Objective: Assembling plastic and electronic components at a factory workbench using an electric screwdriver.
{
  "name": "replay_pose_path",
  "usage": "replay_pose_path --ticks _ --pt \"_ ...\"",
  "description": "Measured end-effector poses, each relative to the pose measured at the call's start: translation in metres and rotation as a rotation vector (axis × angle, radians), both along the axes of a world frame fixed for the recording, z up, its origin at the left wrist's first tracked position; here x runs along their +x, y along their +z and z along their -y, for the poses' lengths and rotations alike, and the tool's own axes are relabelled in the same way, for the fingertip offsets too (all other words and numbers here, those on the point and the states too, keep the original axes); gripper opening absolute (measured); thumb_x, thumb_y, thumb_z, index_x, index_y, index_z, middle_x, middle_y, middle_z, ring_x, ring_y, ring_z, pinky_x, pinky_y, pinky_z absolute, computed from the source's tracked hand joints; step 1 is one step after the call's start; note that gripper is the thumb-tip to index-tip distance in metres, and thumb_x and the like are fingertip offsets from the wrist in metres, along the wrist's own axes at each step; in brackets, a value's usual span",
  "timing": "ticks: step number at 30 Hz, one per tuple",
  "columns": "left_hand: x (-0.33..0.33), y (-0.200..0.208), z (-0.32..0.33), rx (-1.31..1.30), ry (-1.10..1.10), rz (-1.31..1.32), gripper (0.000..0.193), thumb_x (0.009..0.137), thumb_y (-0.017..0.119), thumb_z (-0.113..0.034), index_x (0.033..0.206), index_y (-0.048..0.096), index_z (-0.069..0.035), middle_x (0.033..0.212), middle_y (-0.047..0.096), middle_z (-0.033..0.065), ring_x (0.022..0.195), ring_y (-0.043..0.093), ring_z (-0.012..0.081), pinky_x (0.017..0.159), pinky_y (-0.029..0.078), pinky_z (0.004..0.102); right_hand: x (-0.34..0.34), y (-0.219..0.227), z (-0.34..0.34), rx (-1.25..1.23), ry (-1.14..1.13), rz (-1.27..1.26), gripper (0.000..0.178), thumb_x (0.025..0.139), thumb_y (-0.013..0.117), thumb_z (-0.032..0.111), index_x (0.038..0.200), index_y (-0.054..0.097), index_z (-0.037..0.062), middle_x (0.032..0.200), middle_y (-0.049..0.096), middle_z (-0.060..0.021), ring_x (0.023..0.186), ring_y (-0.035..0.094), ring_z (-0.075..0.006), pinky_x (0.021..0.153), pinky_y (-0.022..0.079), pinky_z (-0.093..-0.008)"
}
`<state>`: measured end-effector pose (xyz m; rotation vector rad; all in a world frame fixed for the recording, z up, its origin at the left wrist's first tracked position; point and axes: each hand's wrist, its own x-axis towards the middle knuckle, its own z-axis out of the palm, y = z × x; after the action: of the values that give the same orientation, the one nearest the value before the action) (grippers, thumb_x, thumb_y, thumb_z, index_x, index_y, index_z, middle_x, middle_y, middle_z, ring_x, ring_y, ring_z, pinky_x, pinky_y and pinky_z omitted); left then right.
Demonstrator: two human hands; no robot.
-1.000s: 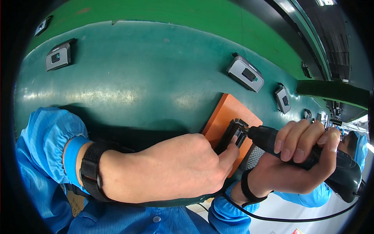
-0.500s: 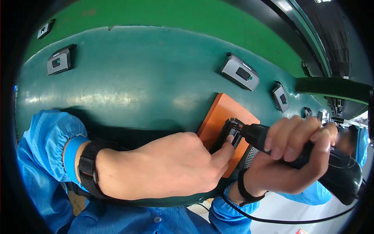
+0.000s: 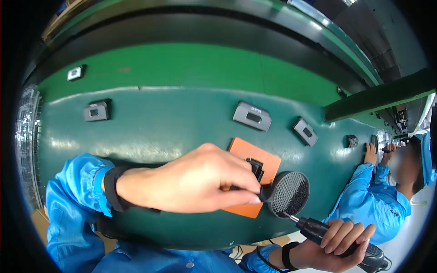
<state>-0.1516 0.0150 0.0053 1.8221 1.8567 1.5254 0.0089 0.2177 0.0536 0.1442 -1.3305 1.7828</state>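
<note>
My left hand [image 3: 200,182] reaches over an orange pad [image 3: 255,157] on the green belt and pinches a small black part [image 3: 256,169] that rests on it. My right hand [image 3: 334,243] is down at the lower right, closed around a black electric screwdriver [image 3: 318,230] whose bit points up-left toward a round black mesh dish [image 3: 290,193]. The dish sits at the pad's right edge. The screwdriver tip is off the part, just below the dish.
Several grey housings [image 3: 251,115] lie spaced along the green conveyor belt [image 3: 173,127], with one [image 3: 96,110] at the left and one [image 3: 306,131] further right. Another person in a blue coat [image 3: 378,200] works at the far right. A dark rail [image 3: 378,98] crosses at the upper right.
My right hand has pulled the screwdriver back from the black part, down and to the right. The mesh dish is now uncovered. My left hand stays pinched on the part.
</note>
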Motion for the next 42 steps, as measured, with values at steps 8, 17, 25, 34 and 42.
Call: replay_pose_path --ticks 8,17,25,34,42 --pt "-0.007 0.050 0.020 -0.356 0.151 0.969 0.023 0.092 0.068 -0.012 0.106 0.070 0.006 0.095 0.072 0.0074 0.087 0.063 0.0058 0.077 0.053 0.0223 0.007 0.012 0.010 -0.104 0.087 -0.064 0.018 0.097 0.046 0.015 0.082 0.038 0.0081 0.055 0.036 -0.0035 0.042 0.034 -0.0136 0.040 0.037 -0.0273" --pt "-0.052 0.063 0.049 -0.383 0.520 -0.469 0.050 0.081 0.070 -0.015 0.124 0.051 0.000 0.100 0.060 0.0191 0.088 0.059 0.0329 0.076 0.051 0.0426 -0.002 0.018 0.045 -0.244 0.142 -0.048 0.016 0.097 0.046 0.014 0.085 0.036 0.0100 0.054 0.036 -0.0038 0.042 0.035 -0.0136 0.040 0.036 -0.0259" --pt "0.068 0.031 0.026 -0.217 -0.049 0.269 0.033 0.095 0.058 -0.018 0.119 0.056 0.004 0.101 0.064 0.0222 0.089 0.064 0.0387 0.076 0.054 0.0437 -0.001 0.018 0.077 -0.299 0.256 -0.127 0.016 0.096 0.047 0.013 0.084 0.036 0.0091 0.056 0.038 -0.0050 0.042 0.035 -0.0147 0.040 0.038 -0.0271" --pt "0.061 0.028 -0.005 -0.128 -0.027 0.250 0.014 0.089 0.059 -0.008 0.098 0.064 0.002 0.085 0.066 0.0151 0.081 0.065 0.0338 0.070 0.053 0.0407 0.034 0.038 0.040 -0.236 -0.011 -0.279 0.030 0.099 0.040 0.020 0.072 0.035 0.0112 0.053 0.032 0.0000 0.040 0.029 -0.0104 0.037 0.031 -0.0229" --pt "0.069 -0.004 -0.124 -0.094 -0.179 0.193 0.031 0.076 0.055 0.006 0.107 0.060 0.009 0.088 0.065 0.0247 0.082 0.064 0.0376 0.073 0.050 0.0433 0.087 0.039 -0.006 -0.136 -0.251 -0.334 0.020 0.095 0.046 0.018 0.080 0.047 0.0049 0.055 0.035 0.0006 0.042 0.031 -0.0096 0.038 0.029 -0.0216"
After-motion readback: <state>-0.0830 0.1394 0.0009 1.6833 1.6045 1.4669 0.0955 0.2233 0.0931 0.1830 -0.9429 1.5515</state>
